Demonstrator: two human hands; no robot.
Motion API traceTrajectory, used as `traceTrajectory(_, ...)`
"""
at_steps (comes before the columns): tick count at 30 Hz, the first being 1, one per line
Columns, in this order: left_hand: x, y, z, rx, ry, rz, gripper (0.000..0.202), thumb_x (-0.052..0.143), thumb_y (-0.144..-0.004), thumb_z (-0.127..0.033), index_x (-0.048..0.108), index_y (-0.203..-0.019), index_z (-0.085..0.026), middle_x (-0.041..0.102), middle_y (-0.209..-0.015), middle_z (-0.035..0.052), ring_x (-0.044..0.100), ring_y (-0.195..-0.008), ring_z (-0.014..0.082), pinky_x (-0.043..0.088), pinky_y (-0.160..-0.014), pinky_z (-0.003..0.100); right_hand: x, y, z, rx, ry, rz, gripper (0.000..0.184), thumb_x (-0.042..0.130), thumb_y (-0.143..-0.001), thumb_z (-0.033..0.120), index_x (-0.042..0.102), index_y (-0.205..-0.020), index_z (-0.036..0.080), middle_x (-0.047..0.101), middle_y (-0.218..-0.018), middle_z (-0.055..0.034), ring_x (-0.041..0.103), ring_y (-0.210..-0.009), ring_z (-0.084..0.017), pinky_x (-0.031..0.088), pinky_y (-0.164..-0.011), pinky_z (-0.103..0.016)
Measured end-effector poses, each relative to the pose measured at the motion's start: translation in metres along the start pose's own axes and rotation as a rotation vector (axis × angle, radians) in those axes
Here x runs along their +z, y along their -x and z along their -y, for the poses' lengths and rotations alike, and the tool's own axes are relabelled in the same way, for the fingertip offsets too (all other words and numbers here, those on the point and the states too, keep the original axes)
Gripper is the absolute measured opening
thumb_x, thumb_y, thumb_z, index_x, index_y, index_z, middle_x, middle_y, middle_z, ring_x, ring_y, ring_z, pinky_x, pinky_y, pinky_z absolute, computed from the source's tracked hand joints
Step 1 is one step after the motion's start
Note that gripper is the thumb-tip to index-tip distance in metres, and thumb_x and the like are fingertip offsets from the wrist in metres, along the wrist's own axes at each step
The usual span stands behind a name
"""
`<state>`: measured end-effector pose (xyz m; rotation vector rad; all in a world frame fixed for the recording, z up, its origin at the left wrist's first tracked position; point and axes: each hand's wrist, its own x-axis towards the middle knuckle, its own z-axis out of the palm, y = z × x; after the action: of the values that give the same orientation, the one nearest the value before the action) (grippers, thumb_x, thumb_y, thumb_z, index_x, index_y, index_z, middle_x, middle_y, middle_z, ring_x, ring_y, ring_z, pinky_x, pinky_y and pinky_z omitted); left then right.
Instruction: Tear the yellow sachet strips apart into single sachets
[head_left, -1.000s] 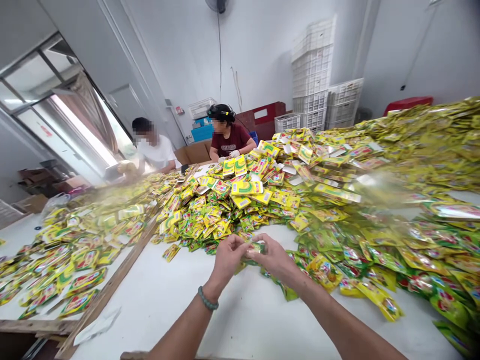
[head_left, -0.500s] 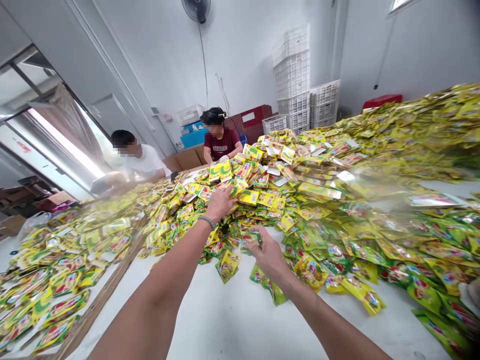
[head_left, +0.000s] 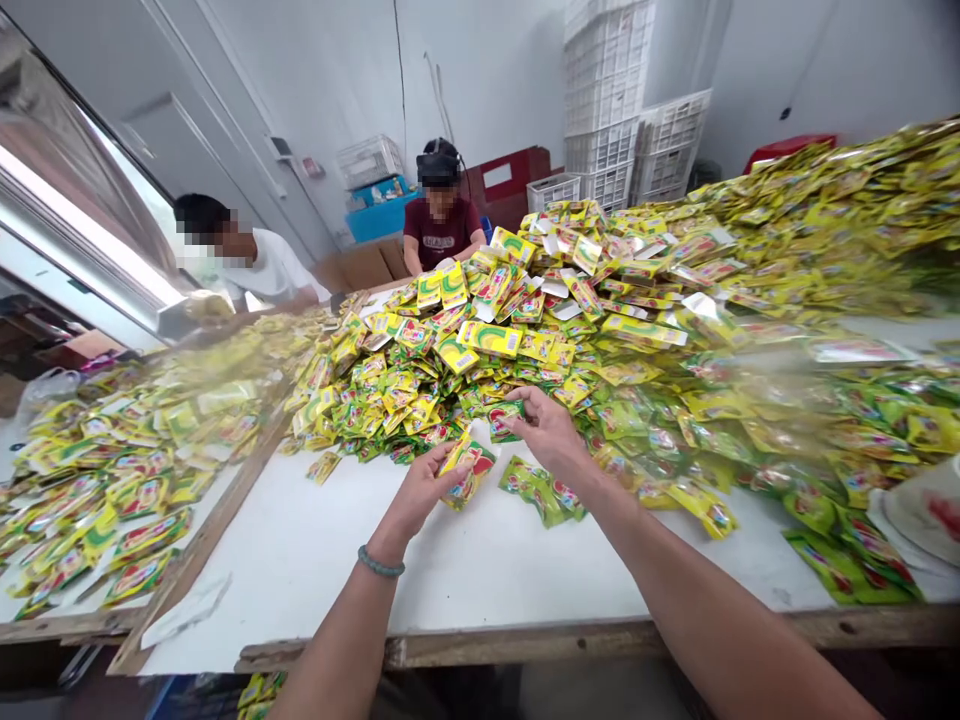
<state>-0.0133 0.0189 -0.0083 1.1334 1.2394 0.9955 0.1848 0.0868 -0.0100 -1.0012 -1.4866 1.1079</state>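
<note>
My left hand [head_left: 417, 496] is closed on a small yellow carton [head_left: 471, 474] printed with a red fruit picture, its white end towards the pile. To its right, my right hand [head_left: 553, 436] pinches a green sachet [head_left: 502, 418] with a red fruit print between thumb and fingers. The sachet is close to the carton's upper end; I cannot tell whether they touch. Loose green sachets [head_left: 541, 490] lie on the white tabletop [head_left: 330, 560] below my right hand. Beyond both hands rises a heap of yellow cartons and sachets [head_left: 405, 375].
A wooden strip [head_left: 225, 500] divides off more yellow cartons [head_left: 142, 490] at left. One person in a dark red shirt [head_left: 442, 235] and another in white [head_left: 277, 265] sit beyond the heap. White crates [head_left: 607, 100] are stacked behind. A pale glove or cloth [head_left: 926, 510] shows at right.
My left hand has come back from the heap towards me, now with a yellow carton in it. My right hand still holds the green sachet. The view has tilted down, showing the table's front edge.
</note>
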Motion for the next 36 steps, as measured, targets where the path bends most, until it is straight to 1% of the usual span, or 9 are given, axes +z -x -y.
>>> traceTrajectory(10, -0.005, -0.001, 0.002, -0.061, 0.149, -0.001, 0.044, 0.083, -0.065, -0.035, 0.071, -0.102, -0.015, 0.074, -0.089, 0.0042, 0.066, -0.073, 0.0152, 0.051, -0.071, 0.025, 0.002, 0.001, -0.013, 0.019, 0.126, 0.281, 0.025, 0.064, -0.074, 0.033, 0.06, -0.096, 0.022, 0.051, -0.065, 0.0056, 0.044, -0.061, -0.012, 0.034, -0.058, -0.023)
traceTrajectory(18, 0.004, 0.003, -0.004, -0.093, 0.16, 0.029, 0.044, 0.083, -0.065, -0.031, 0.07, -0.103, -0.014, 0.075, -0.093, 0.0054, 0.068, -0.073, 0.0154, 0.052, -0.069, 0.023, 0.01, 0.008, -0.005, 0.009, 0.248, 0.271, 0.021, 0.065, -0.072, 0.023, 0.064, -0.093, 0.021, 0.037, -0.057, 0.0083, 0.037, -0.055, -0.01, 0.028, -0.052, -0.021)
traceTrajectory(21, 0.009, 0.003, -0.004, -0.147, 0.228, 0.018, 0.055, 0.084, -0.064, -0.028, 0.064, -0.114, -0.016, 0.075, -0.097, 0.0062, 0.07, -0.075, 0.0163, 0.054, -0.07, 0.025, 0.011, 0.009, 0.001, 0.016, 0.287, 0.264, 0.028, 0.065, -0.075, 0.025, 0.066, -0.103, 0.022, 0.048, -0.062, 0.0069, 0.041, -0.054, -0.01, 0.033, -0.054, -0.022)
traceTrajectory(23, 0.01, 0.002, -0.003, -0.164, 0.281, 0.012, 0.062, 0.084, -0.064, -0.027, 0.06, -0.12, -0.016, 0.075, -0.097, 0.0066, 0.07, -0.071, 0.0162, 0.056, -0.068, 0.026, 0.006, 0.005, 0.003, -0.027, 0.315, 0.202, 0.034, 0.064, -0.079, 0.033, 0.064, -0.111, 0.022, 0.062, -0.078, 0.0016, 0.051, -0.062, -0.012, 0.04, -0.06, -0.024)
traceTrajectory(25, 0.009, 0.001, -0.002, -0.175, 0.322, 0.003, 0.066, 0.083, -0.064, -0.026, 0.057, -0.124, -0.016, 0.074, -0.1, 0.0077, 0.071, -0.069, 0.0169, 0.057, -0.066, 0.027, -0.004, -0.002, 0.001, -0.116, 0.444, 0.029, 0.038, 0.06, -0.084, 0.038, 0.062, -0.118, 0.02, 0.067, -0.104, -0.0069, 0.06, -0.085, -0.018, 0.045, -0.076, -0.03)
traceTrajectory(28, 0.007, 0.0, -0.002, -0.174, 0.364, -0.037, 0.072, 0.083, -0.064, -0.022, 0.053, -0.129, -0.016, 0.073, -0.105, 0.0093, 0.072, -0.073, 0.0184, 0.059, -0.07, 0.029, -0.025, -0.014, -0.012, -0.144, 0.815, -0.29, 0.042, 0.057, -0.088, 0.037, 0.057, -0.126, 0.018, 0.057, -0.131, -0.0168, 0.048, -0.122, -0.028, 0.034, -0.098, -0.043)
traceTrajectory(30, 0.007, 0.0, -0.003, -0.165, 0.382, -0.062, 0.072, 0.082, -0.064, -0.02, 0.053, -0.129, -0.016, 0.073, -0.108, 0.01, 0.072, -0.075, 0.0186, 0.06, -0.073, 0.031, -0.037, -0.021, -0.023, -0.04, 1.014, -0.331, 0.046, 0.06, -0.086, 0.034, 0.054, -0.129, 0.017, 0.053, -0.137, -0.0196, 0.042, -0.127, -0.033, 0.03, -0.098, -0.048)
traceTrajectory(33, 0.007, 0.0, -0.004, -0.155, 0.387, -0.091, 0.068, 0.082, -0.064, -0.018, 0.056, -0.127, -0.016, 0.072, -0.11, 0.0099, 0.072, -0.075, 0.0182, 0.06, -0.072, 0.03, -0.042, -0.024, -0.034, 0.044, 1.147, -0.19, 0.03, 0.056, -0.086, 0.023, 0.063, -0.115, 0.02, 0.065, -0.12, -0.0157, 0.055, -0.11, -0.03, 0.031, -0.091, -0.043)
traceTrajectory(36, 0.006, -0.001, -0.004, -0.148, 0.368, -0.132, 0.062, 0.081, -0.065, -0.017, 0.06, -0.123, -0.017, 0.072, -0.111, 0.0082, 0.071, -0.076, 0.0166, 0.059, -0.07, 0.026, -0.03, -0.019, -0.031, 0.03, 1.06, -0.049, 0.022, 0.047, -0.092, 0.024, 0.067, -0.097, 0.019, 0.072, -0.096, -0.0118, 0.062, -0.091, -0.024, 0.036, -0.082, -0.035)
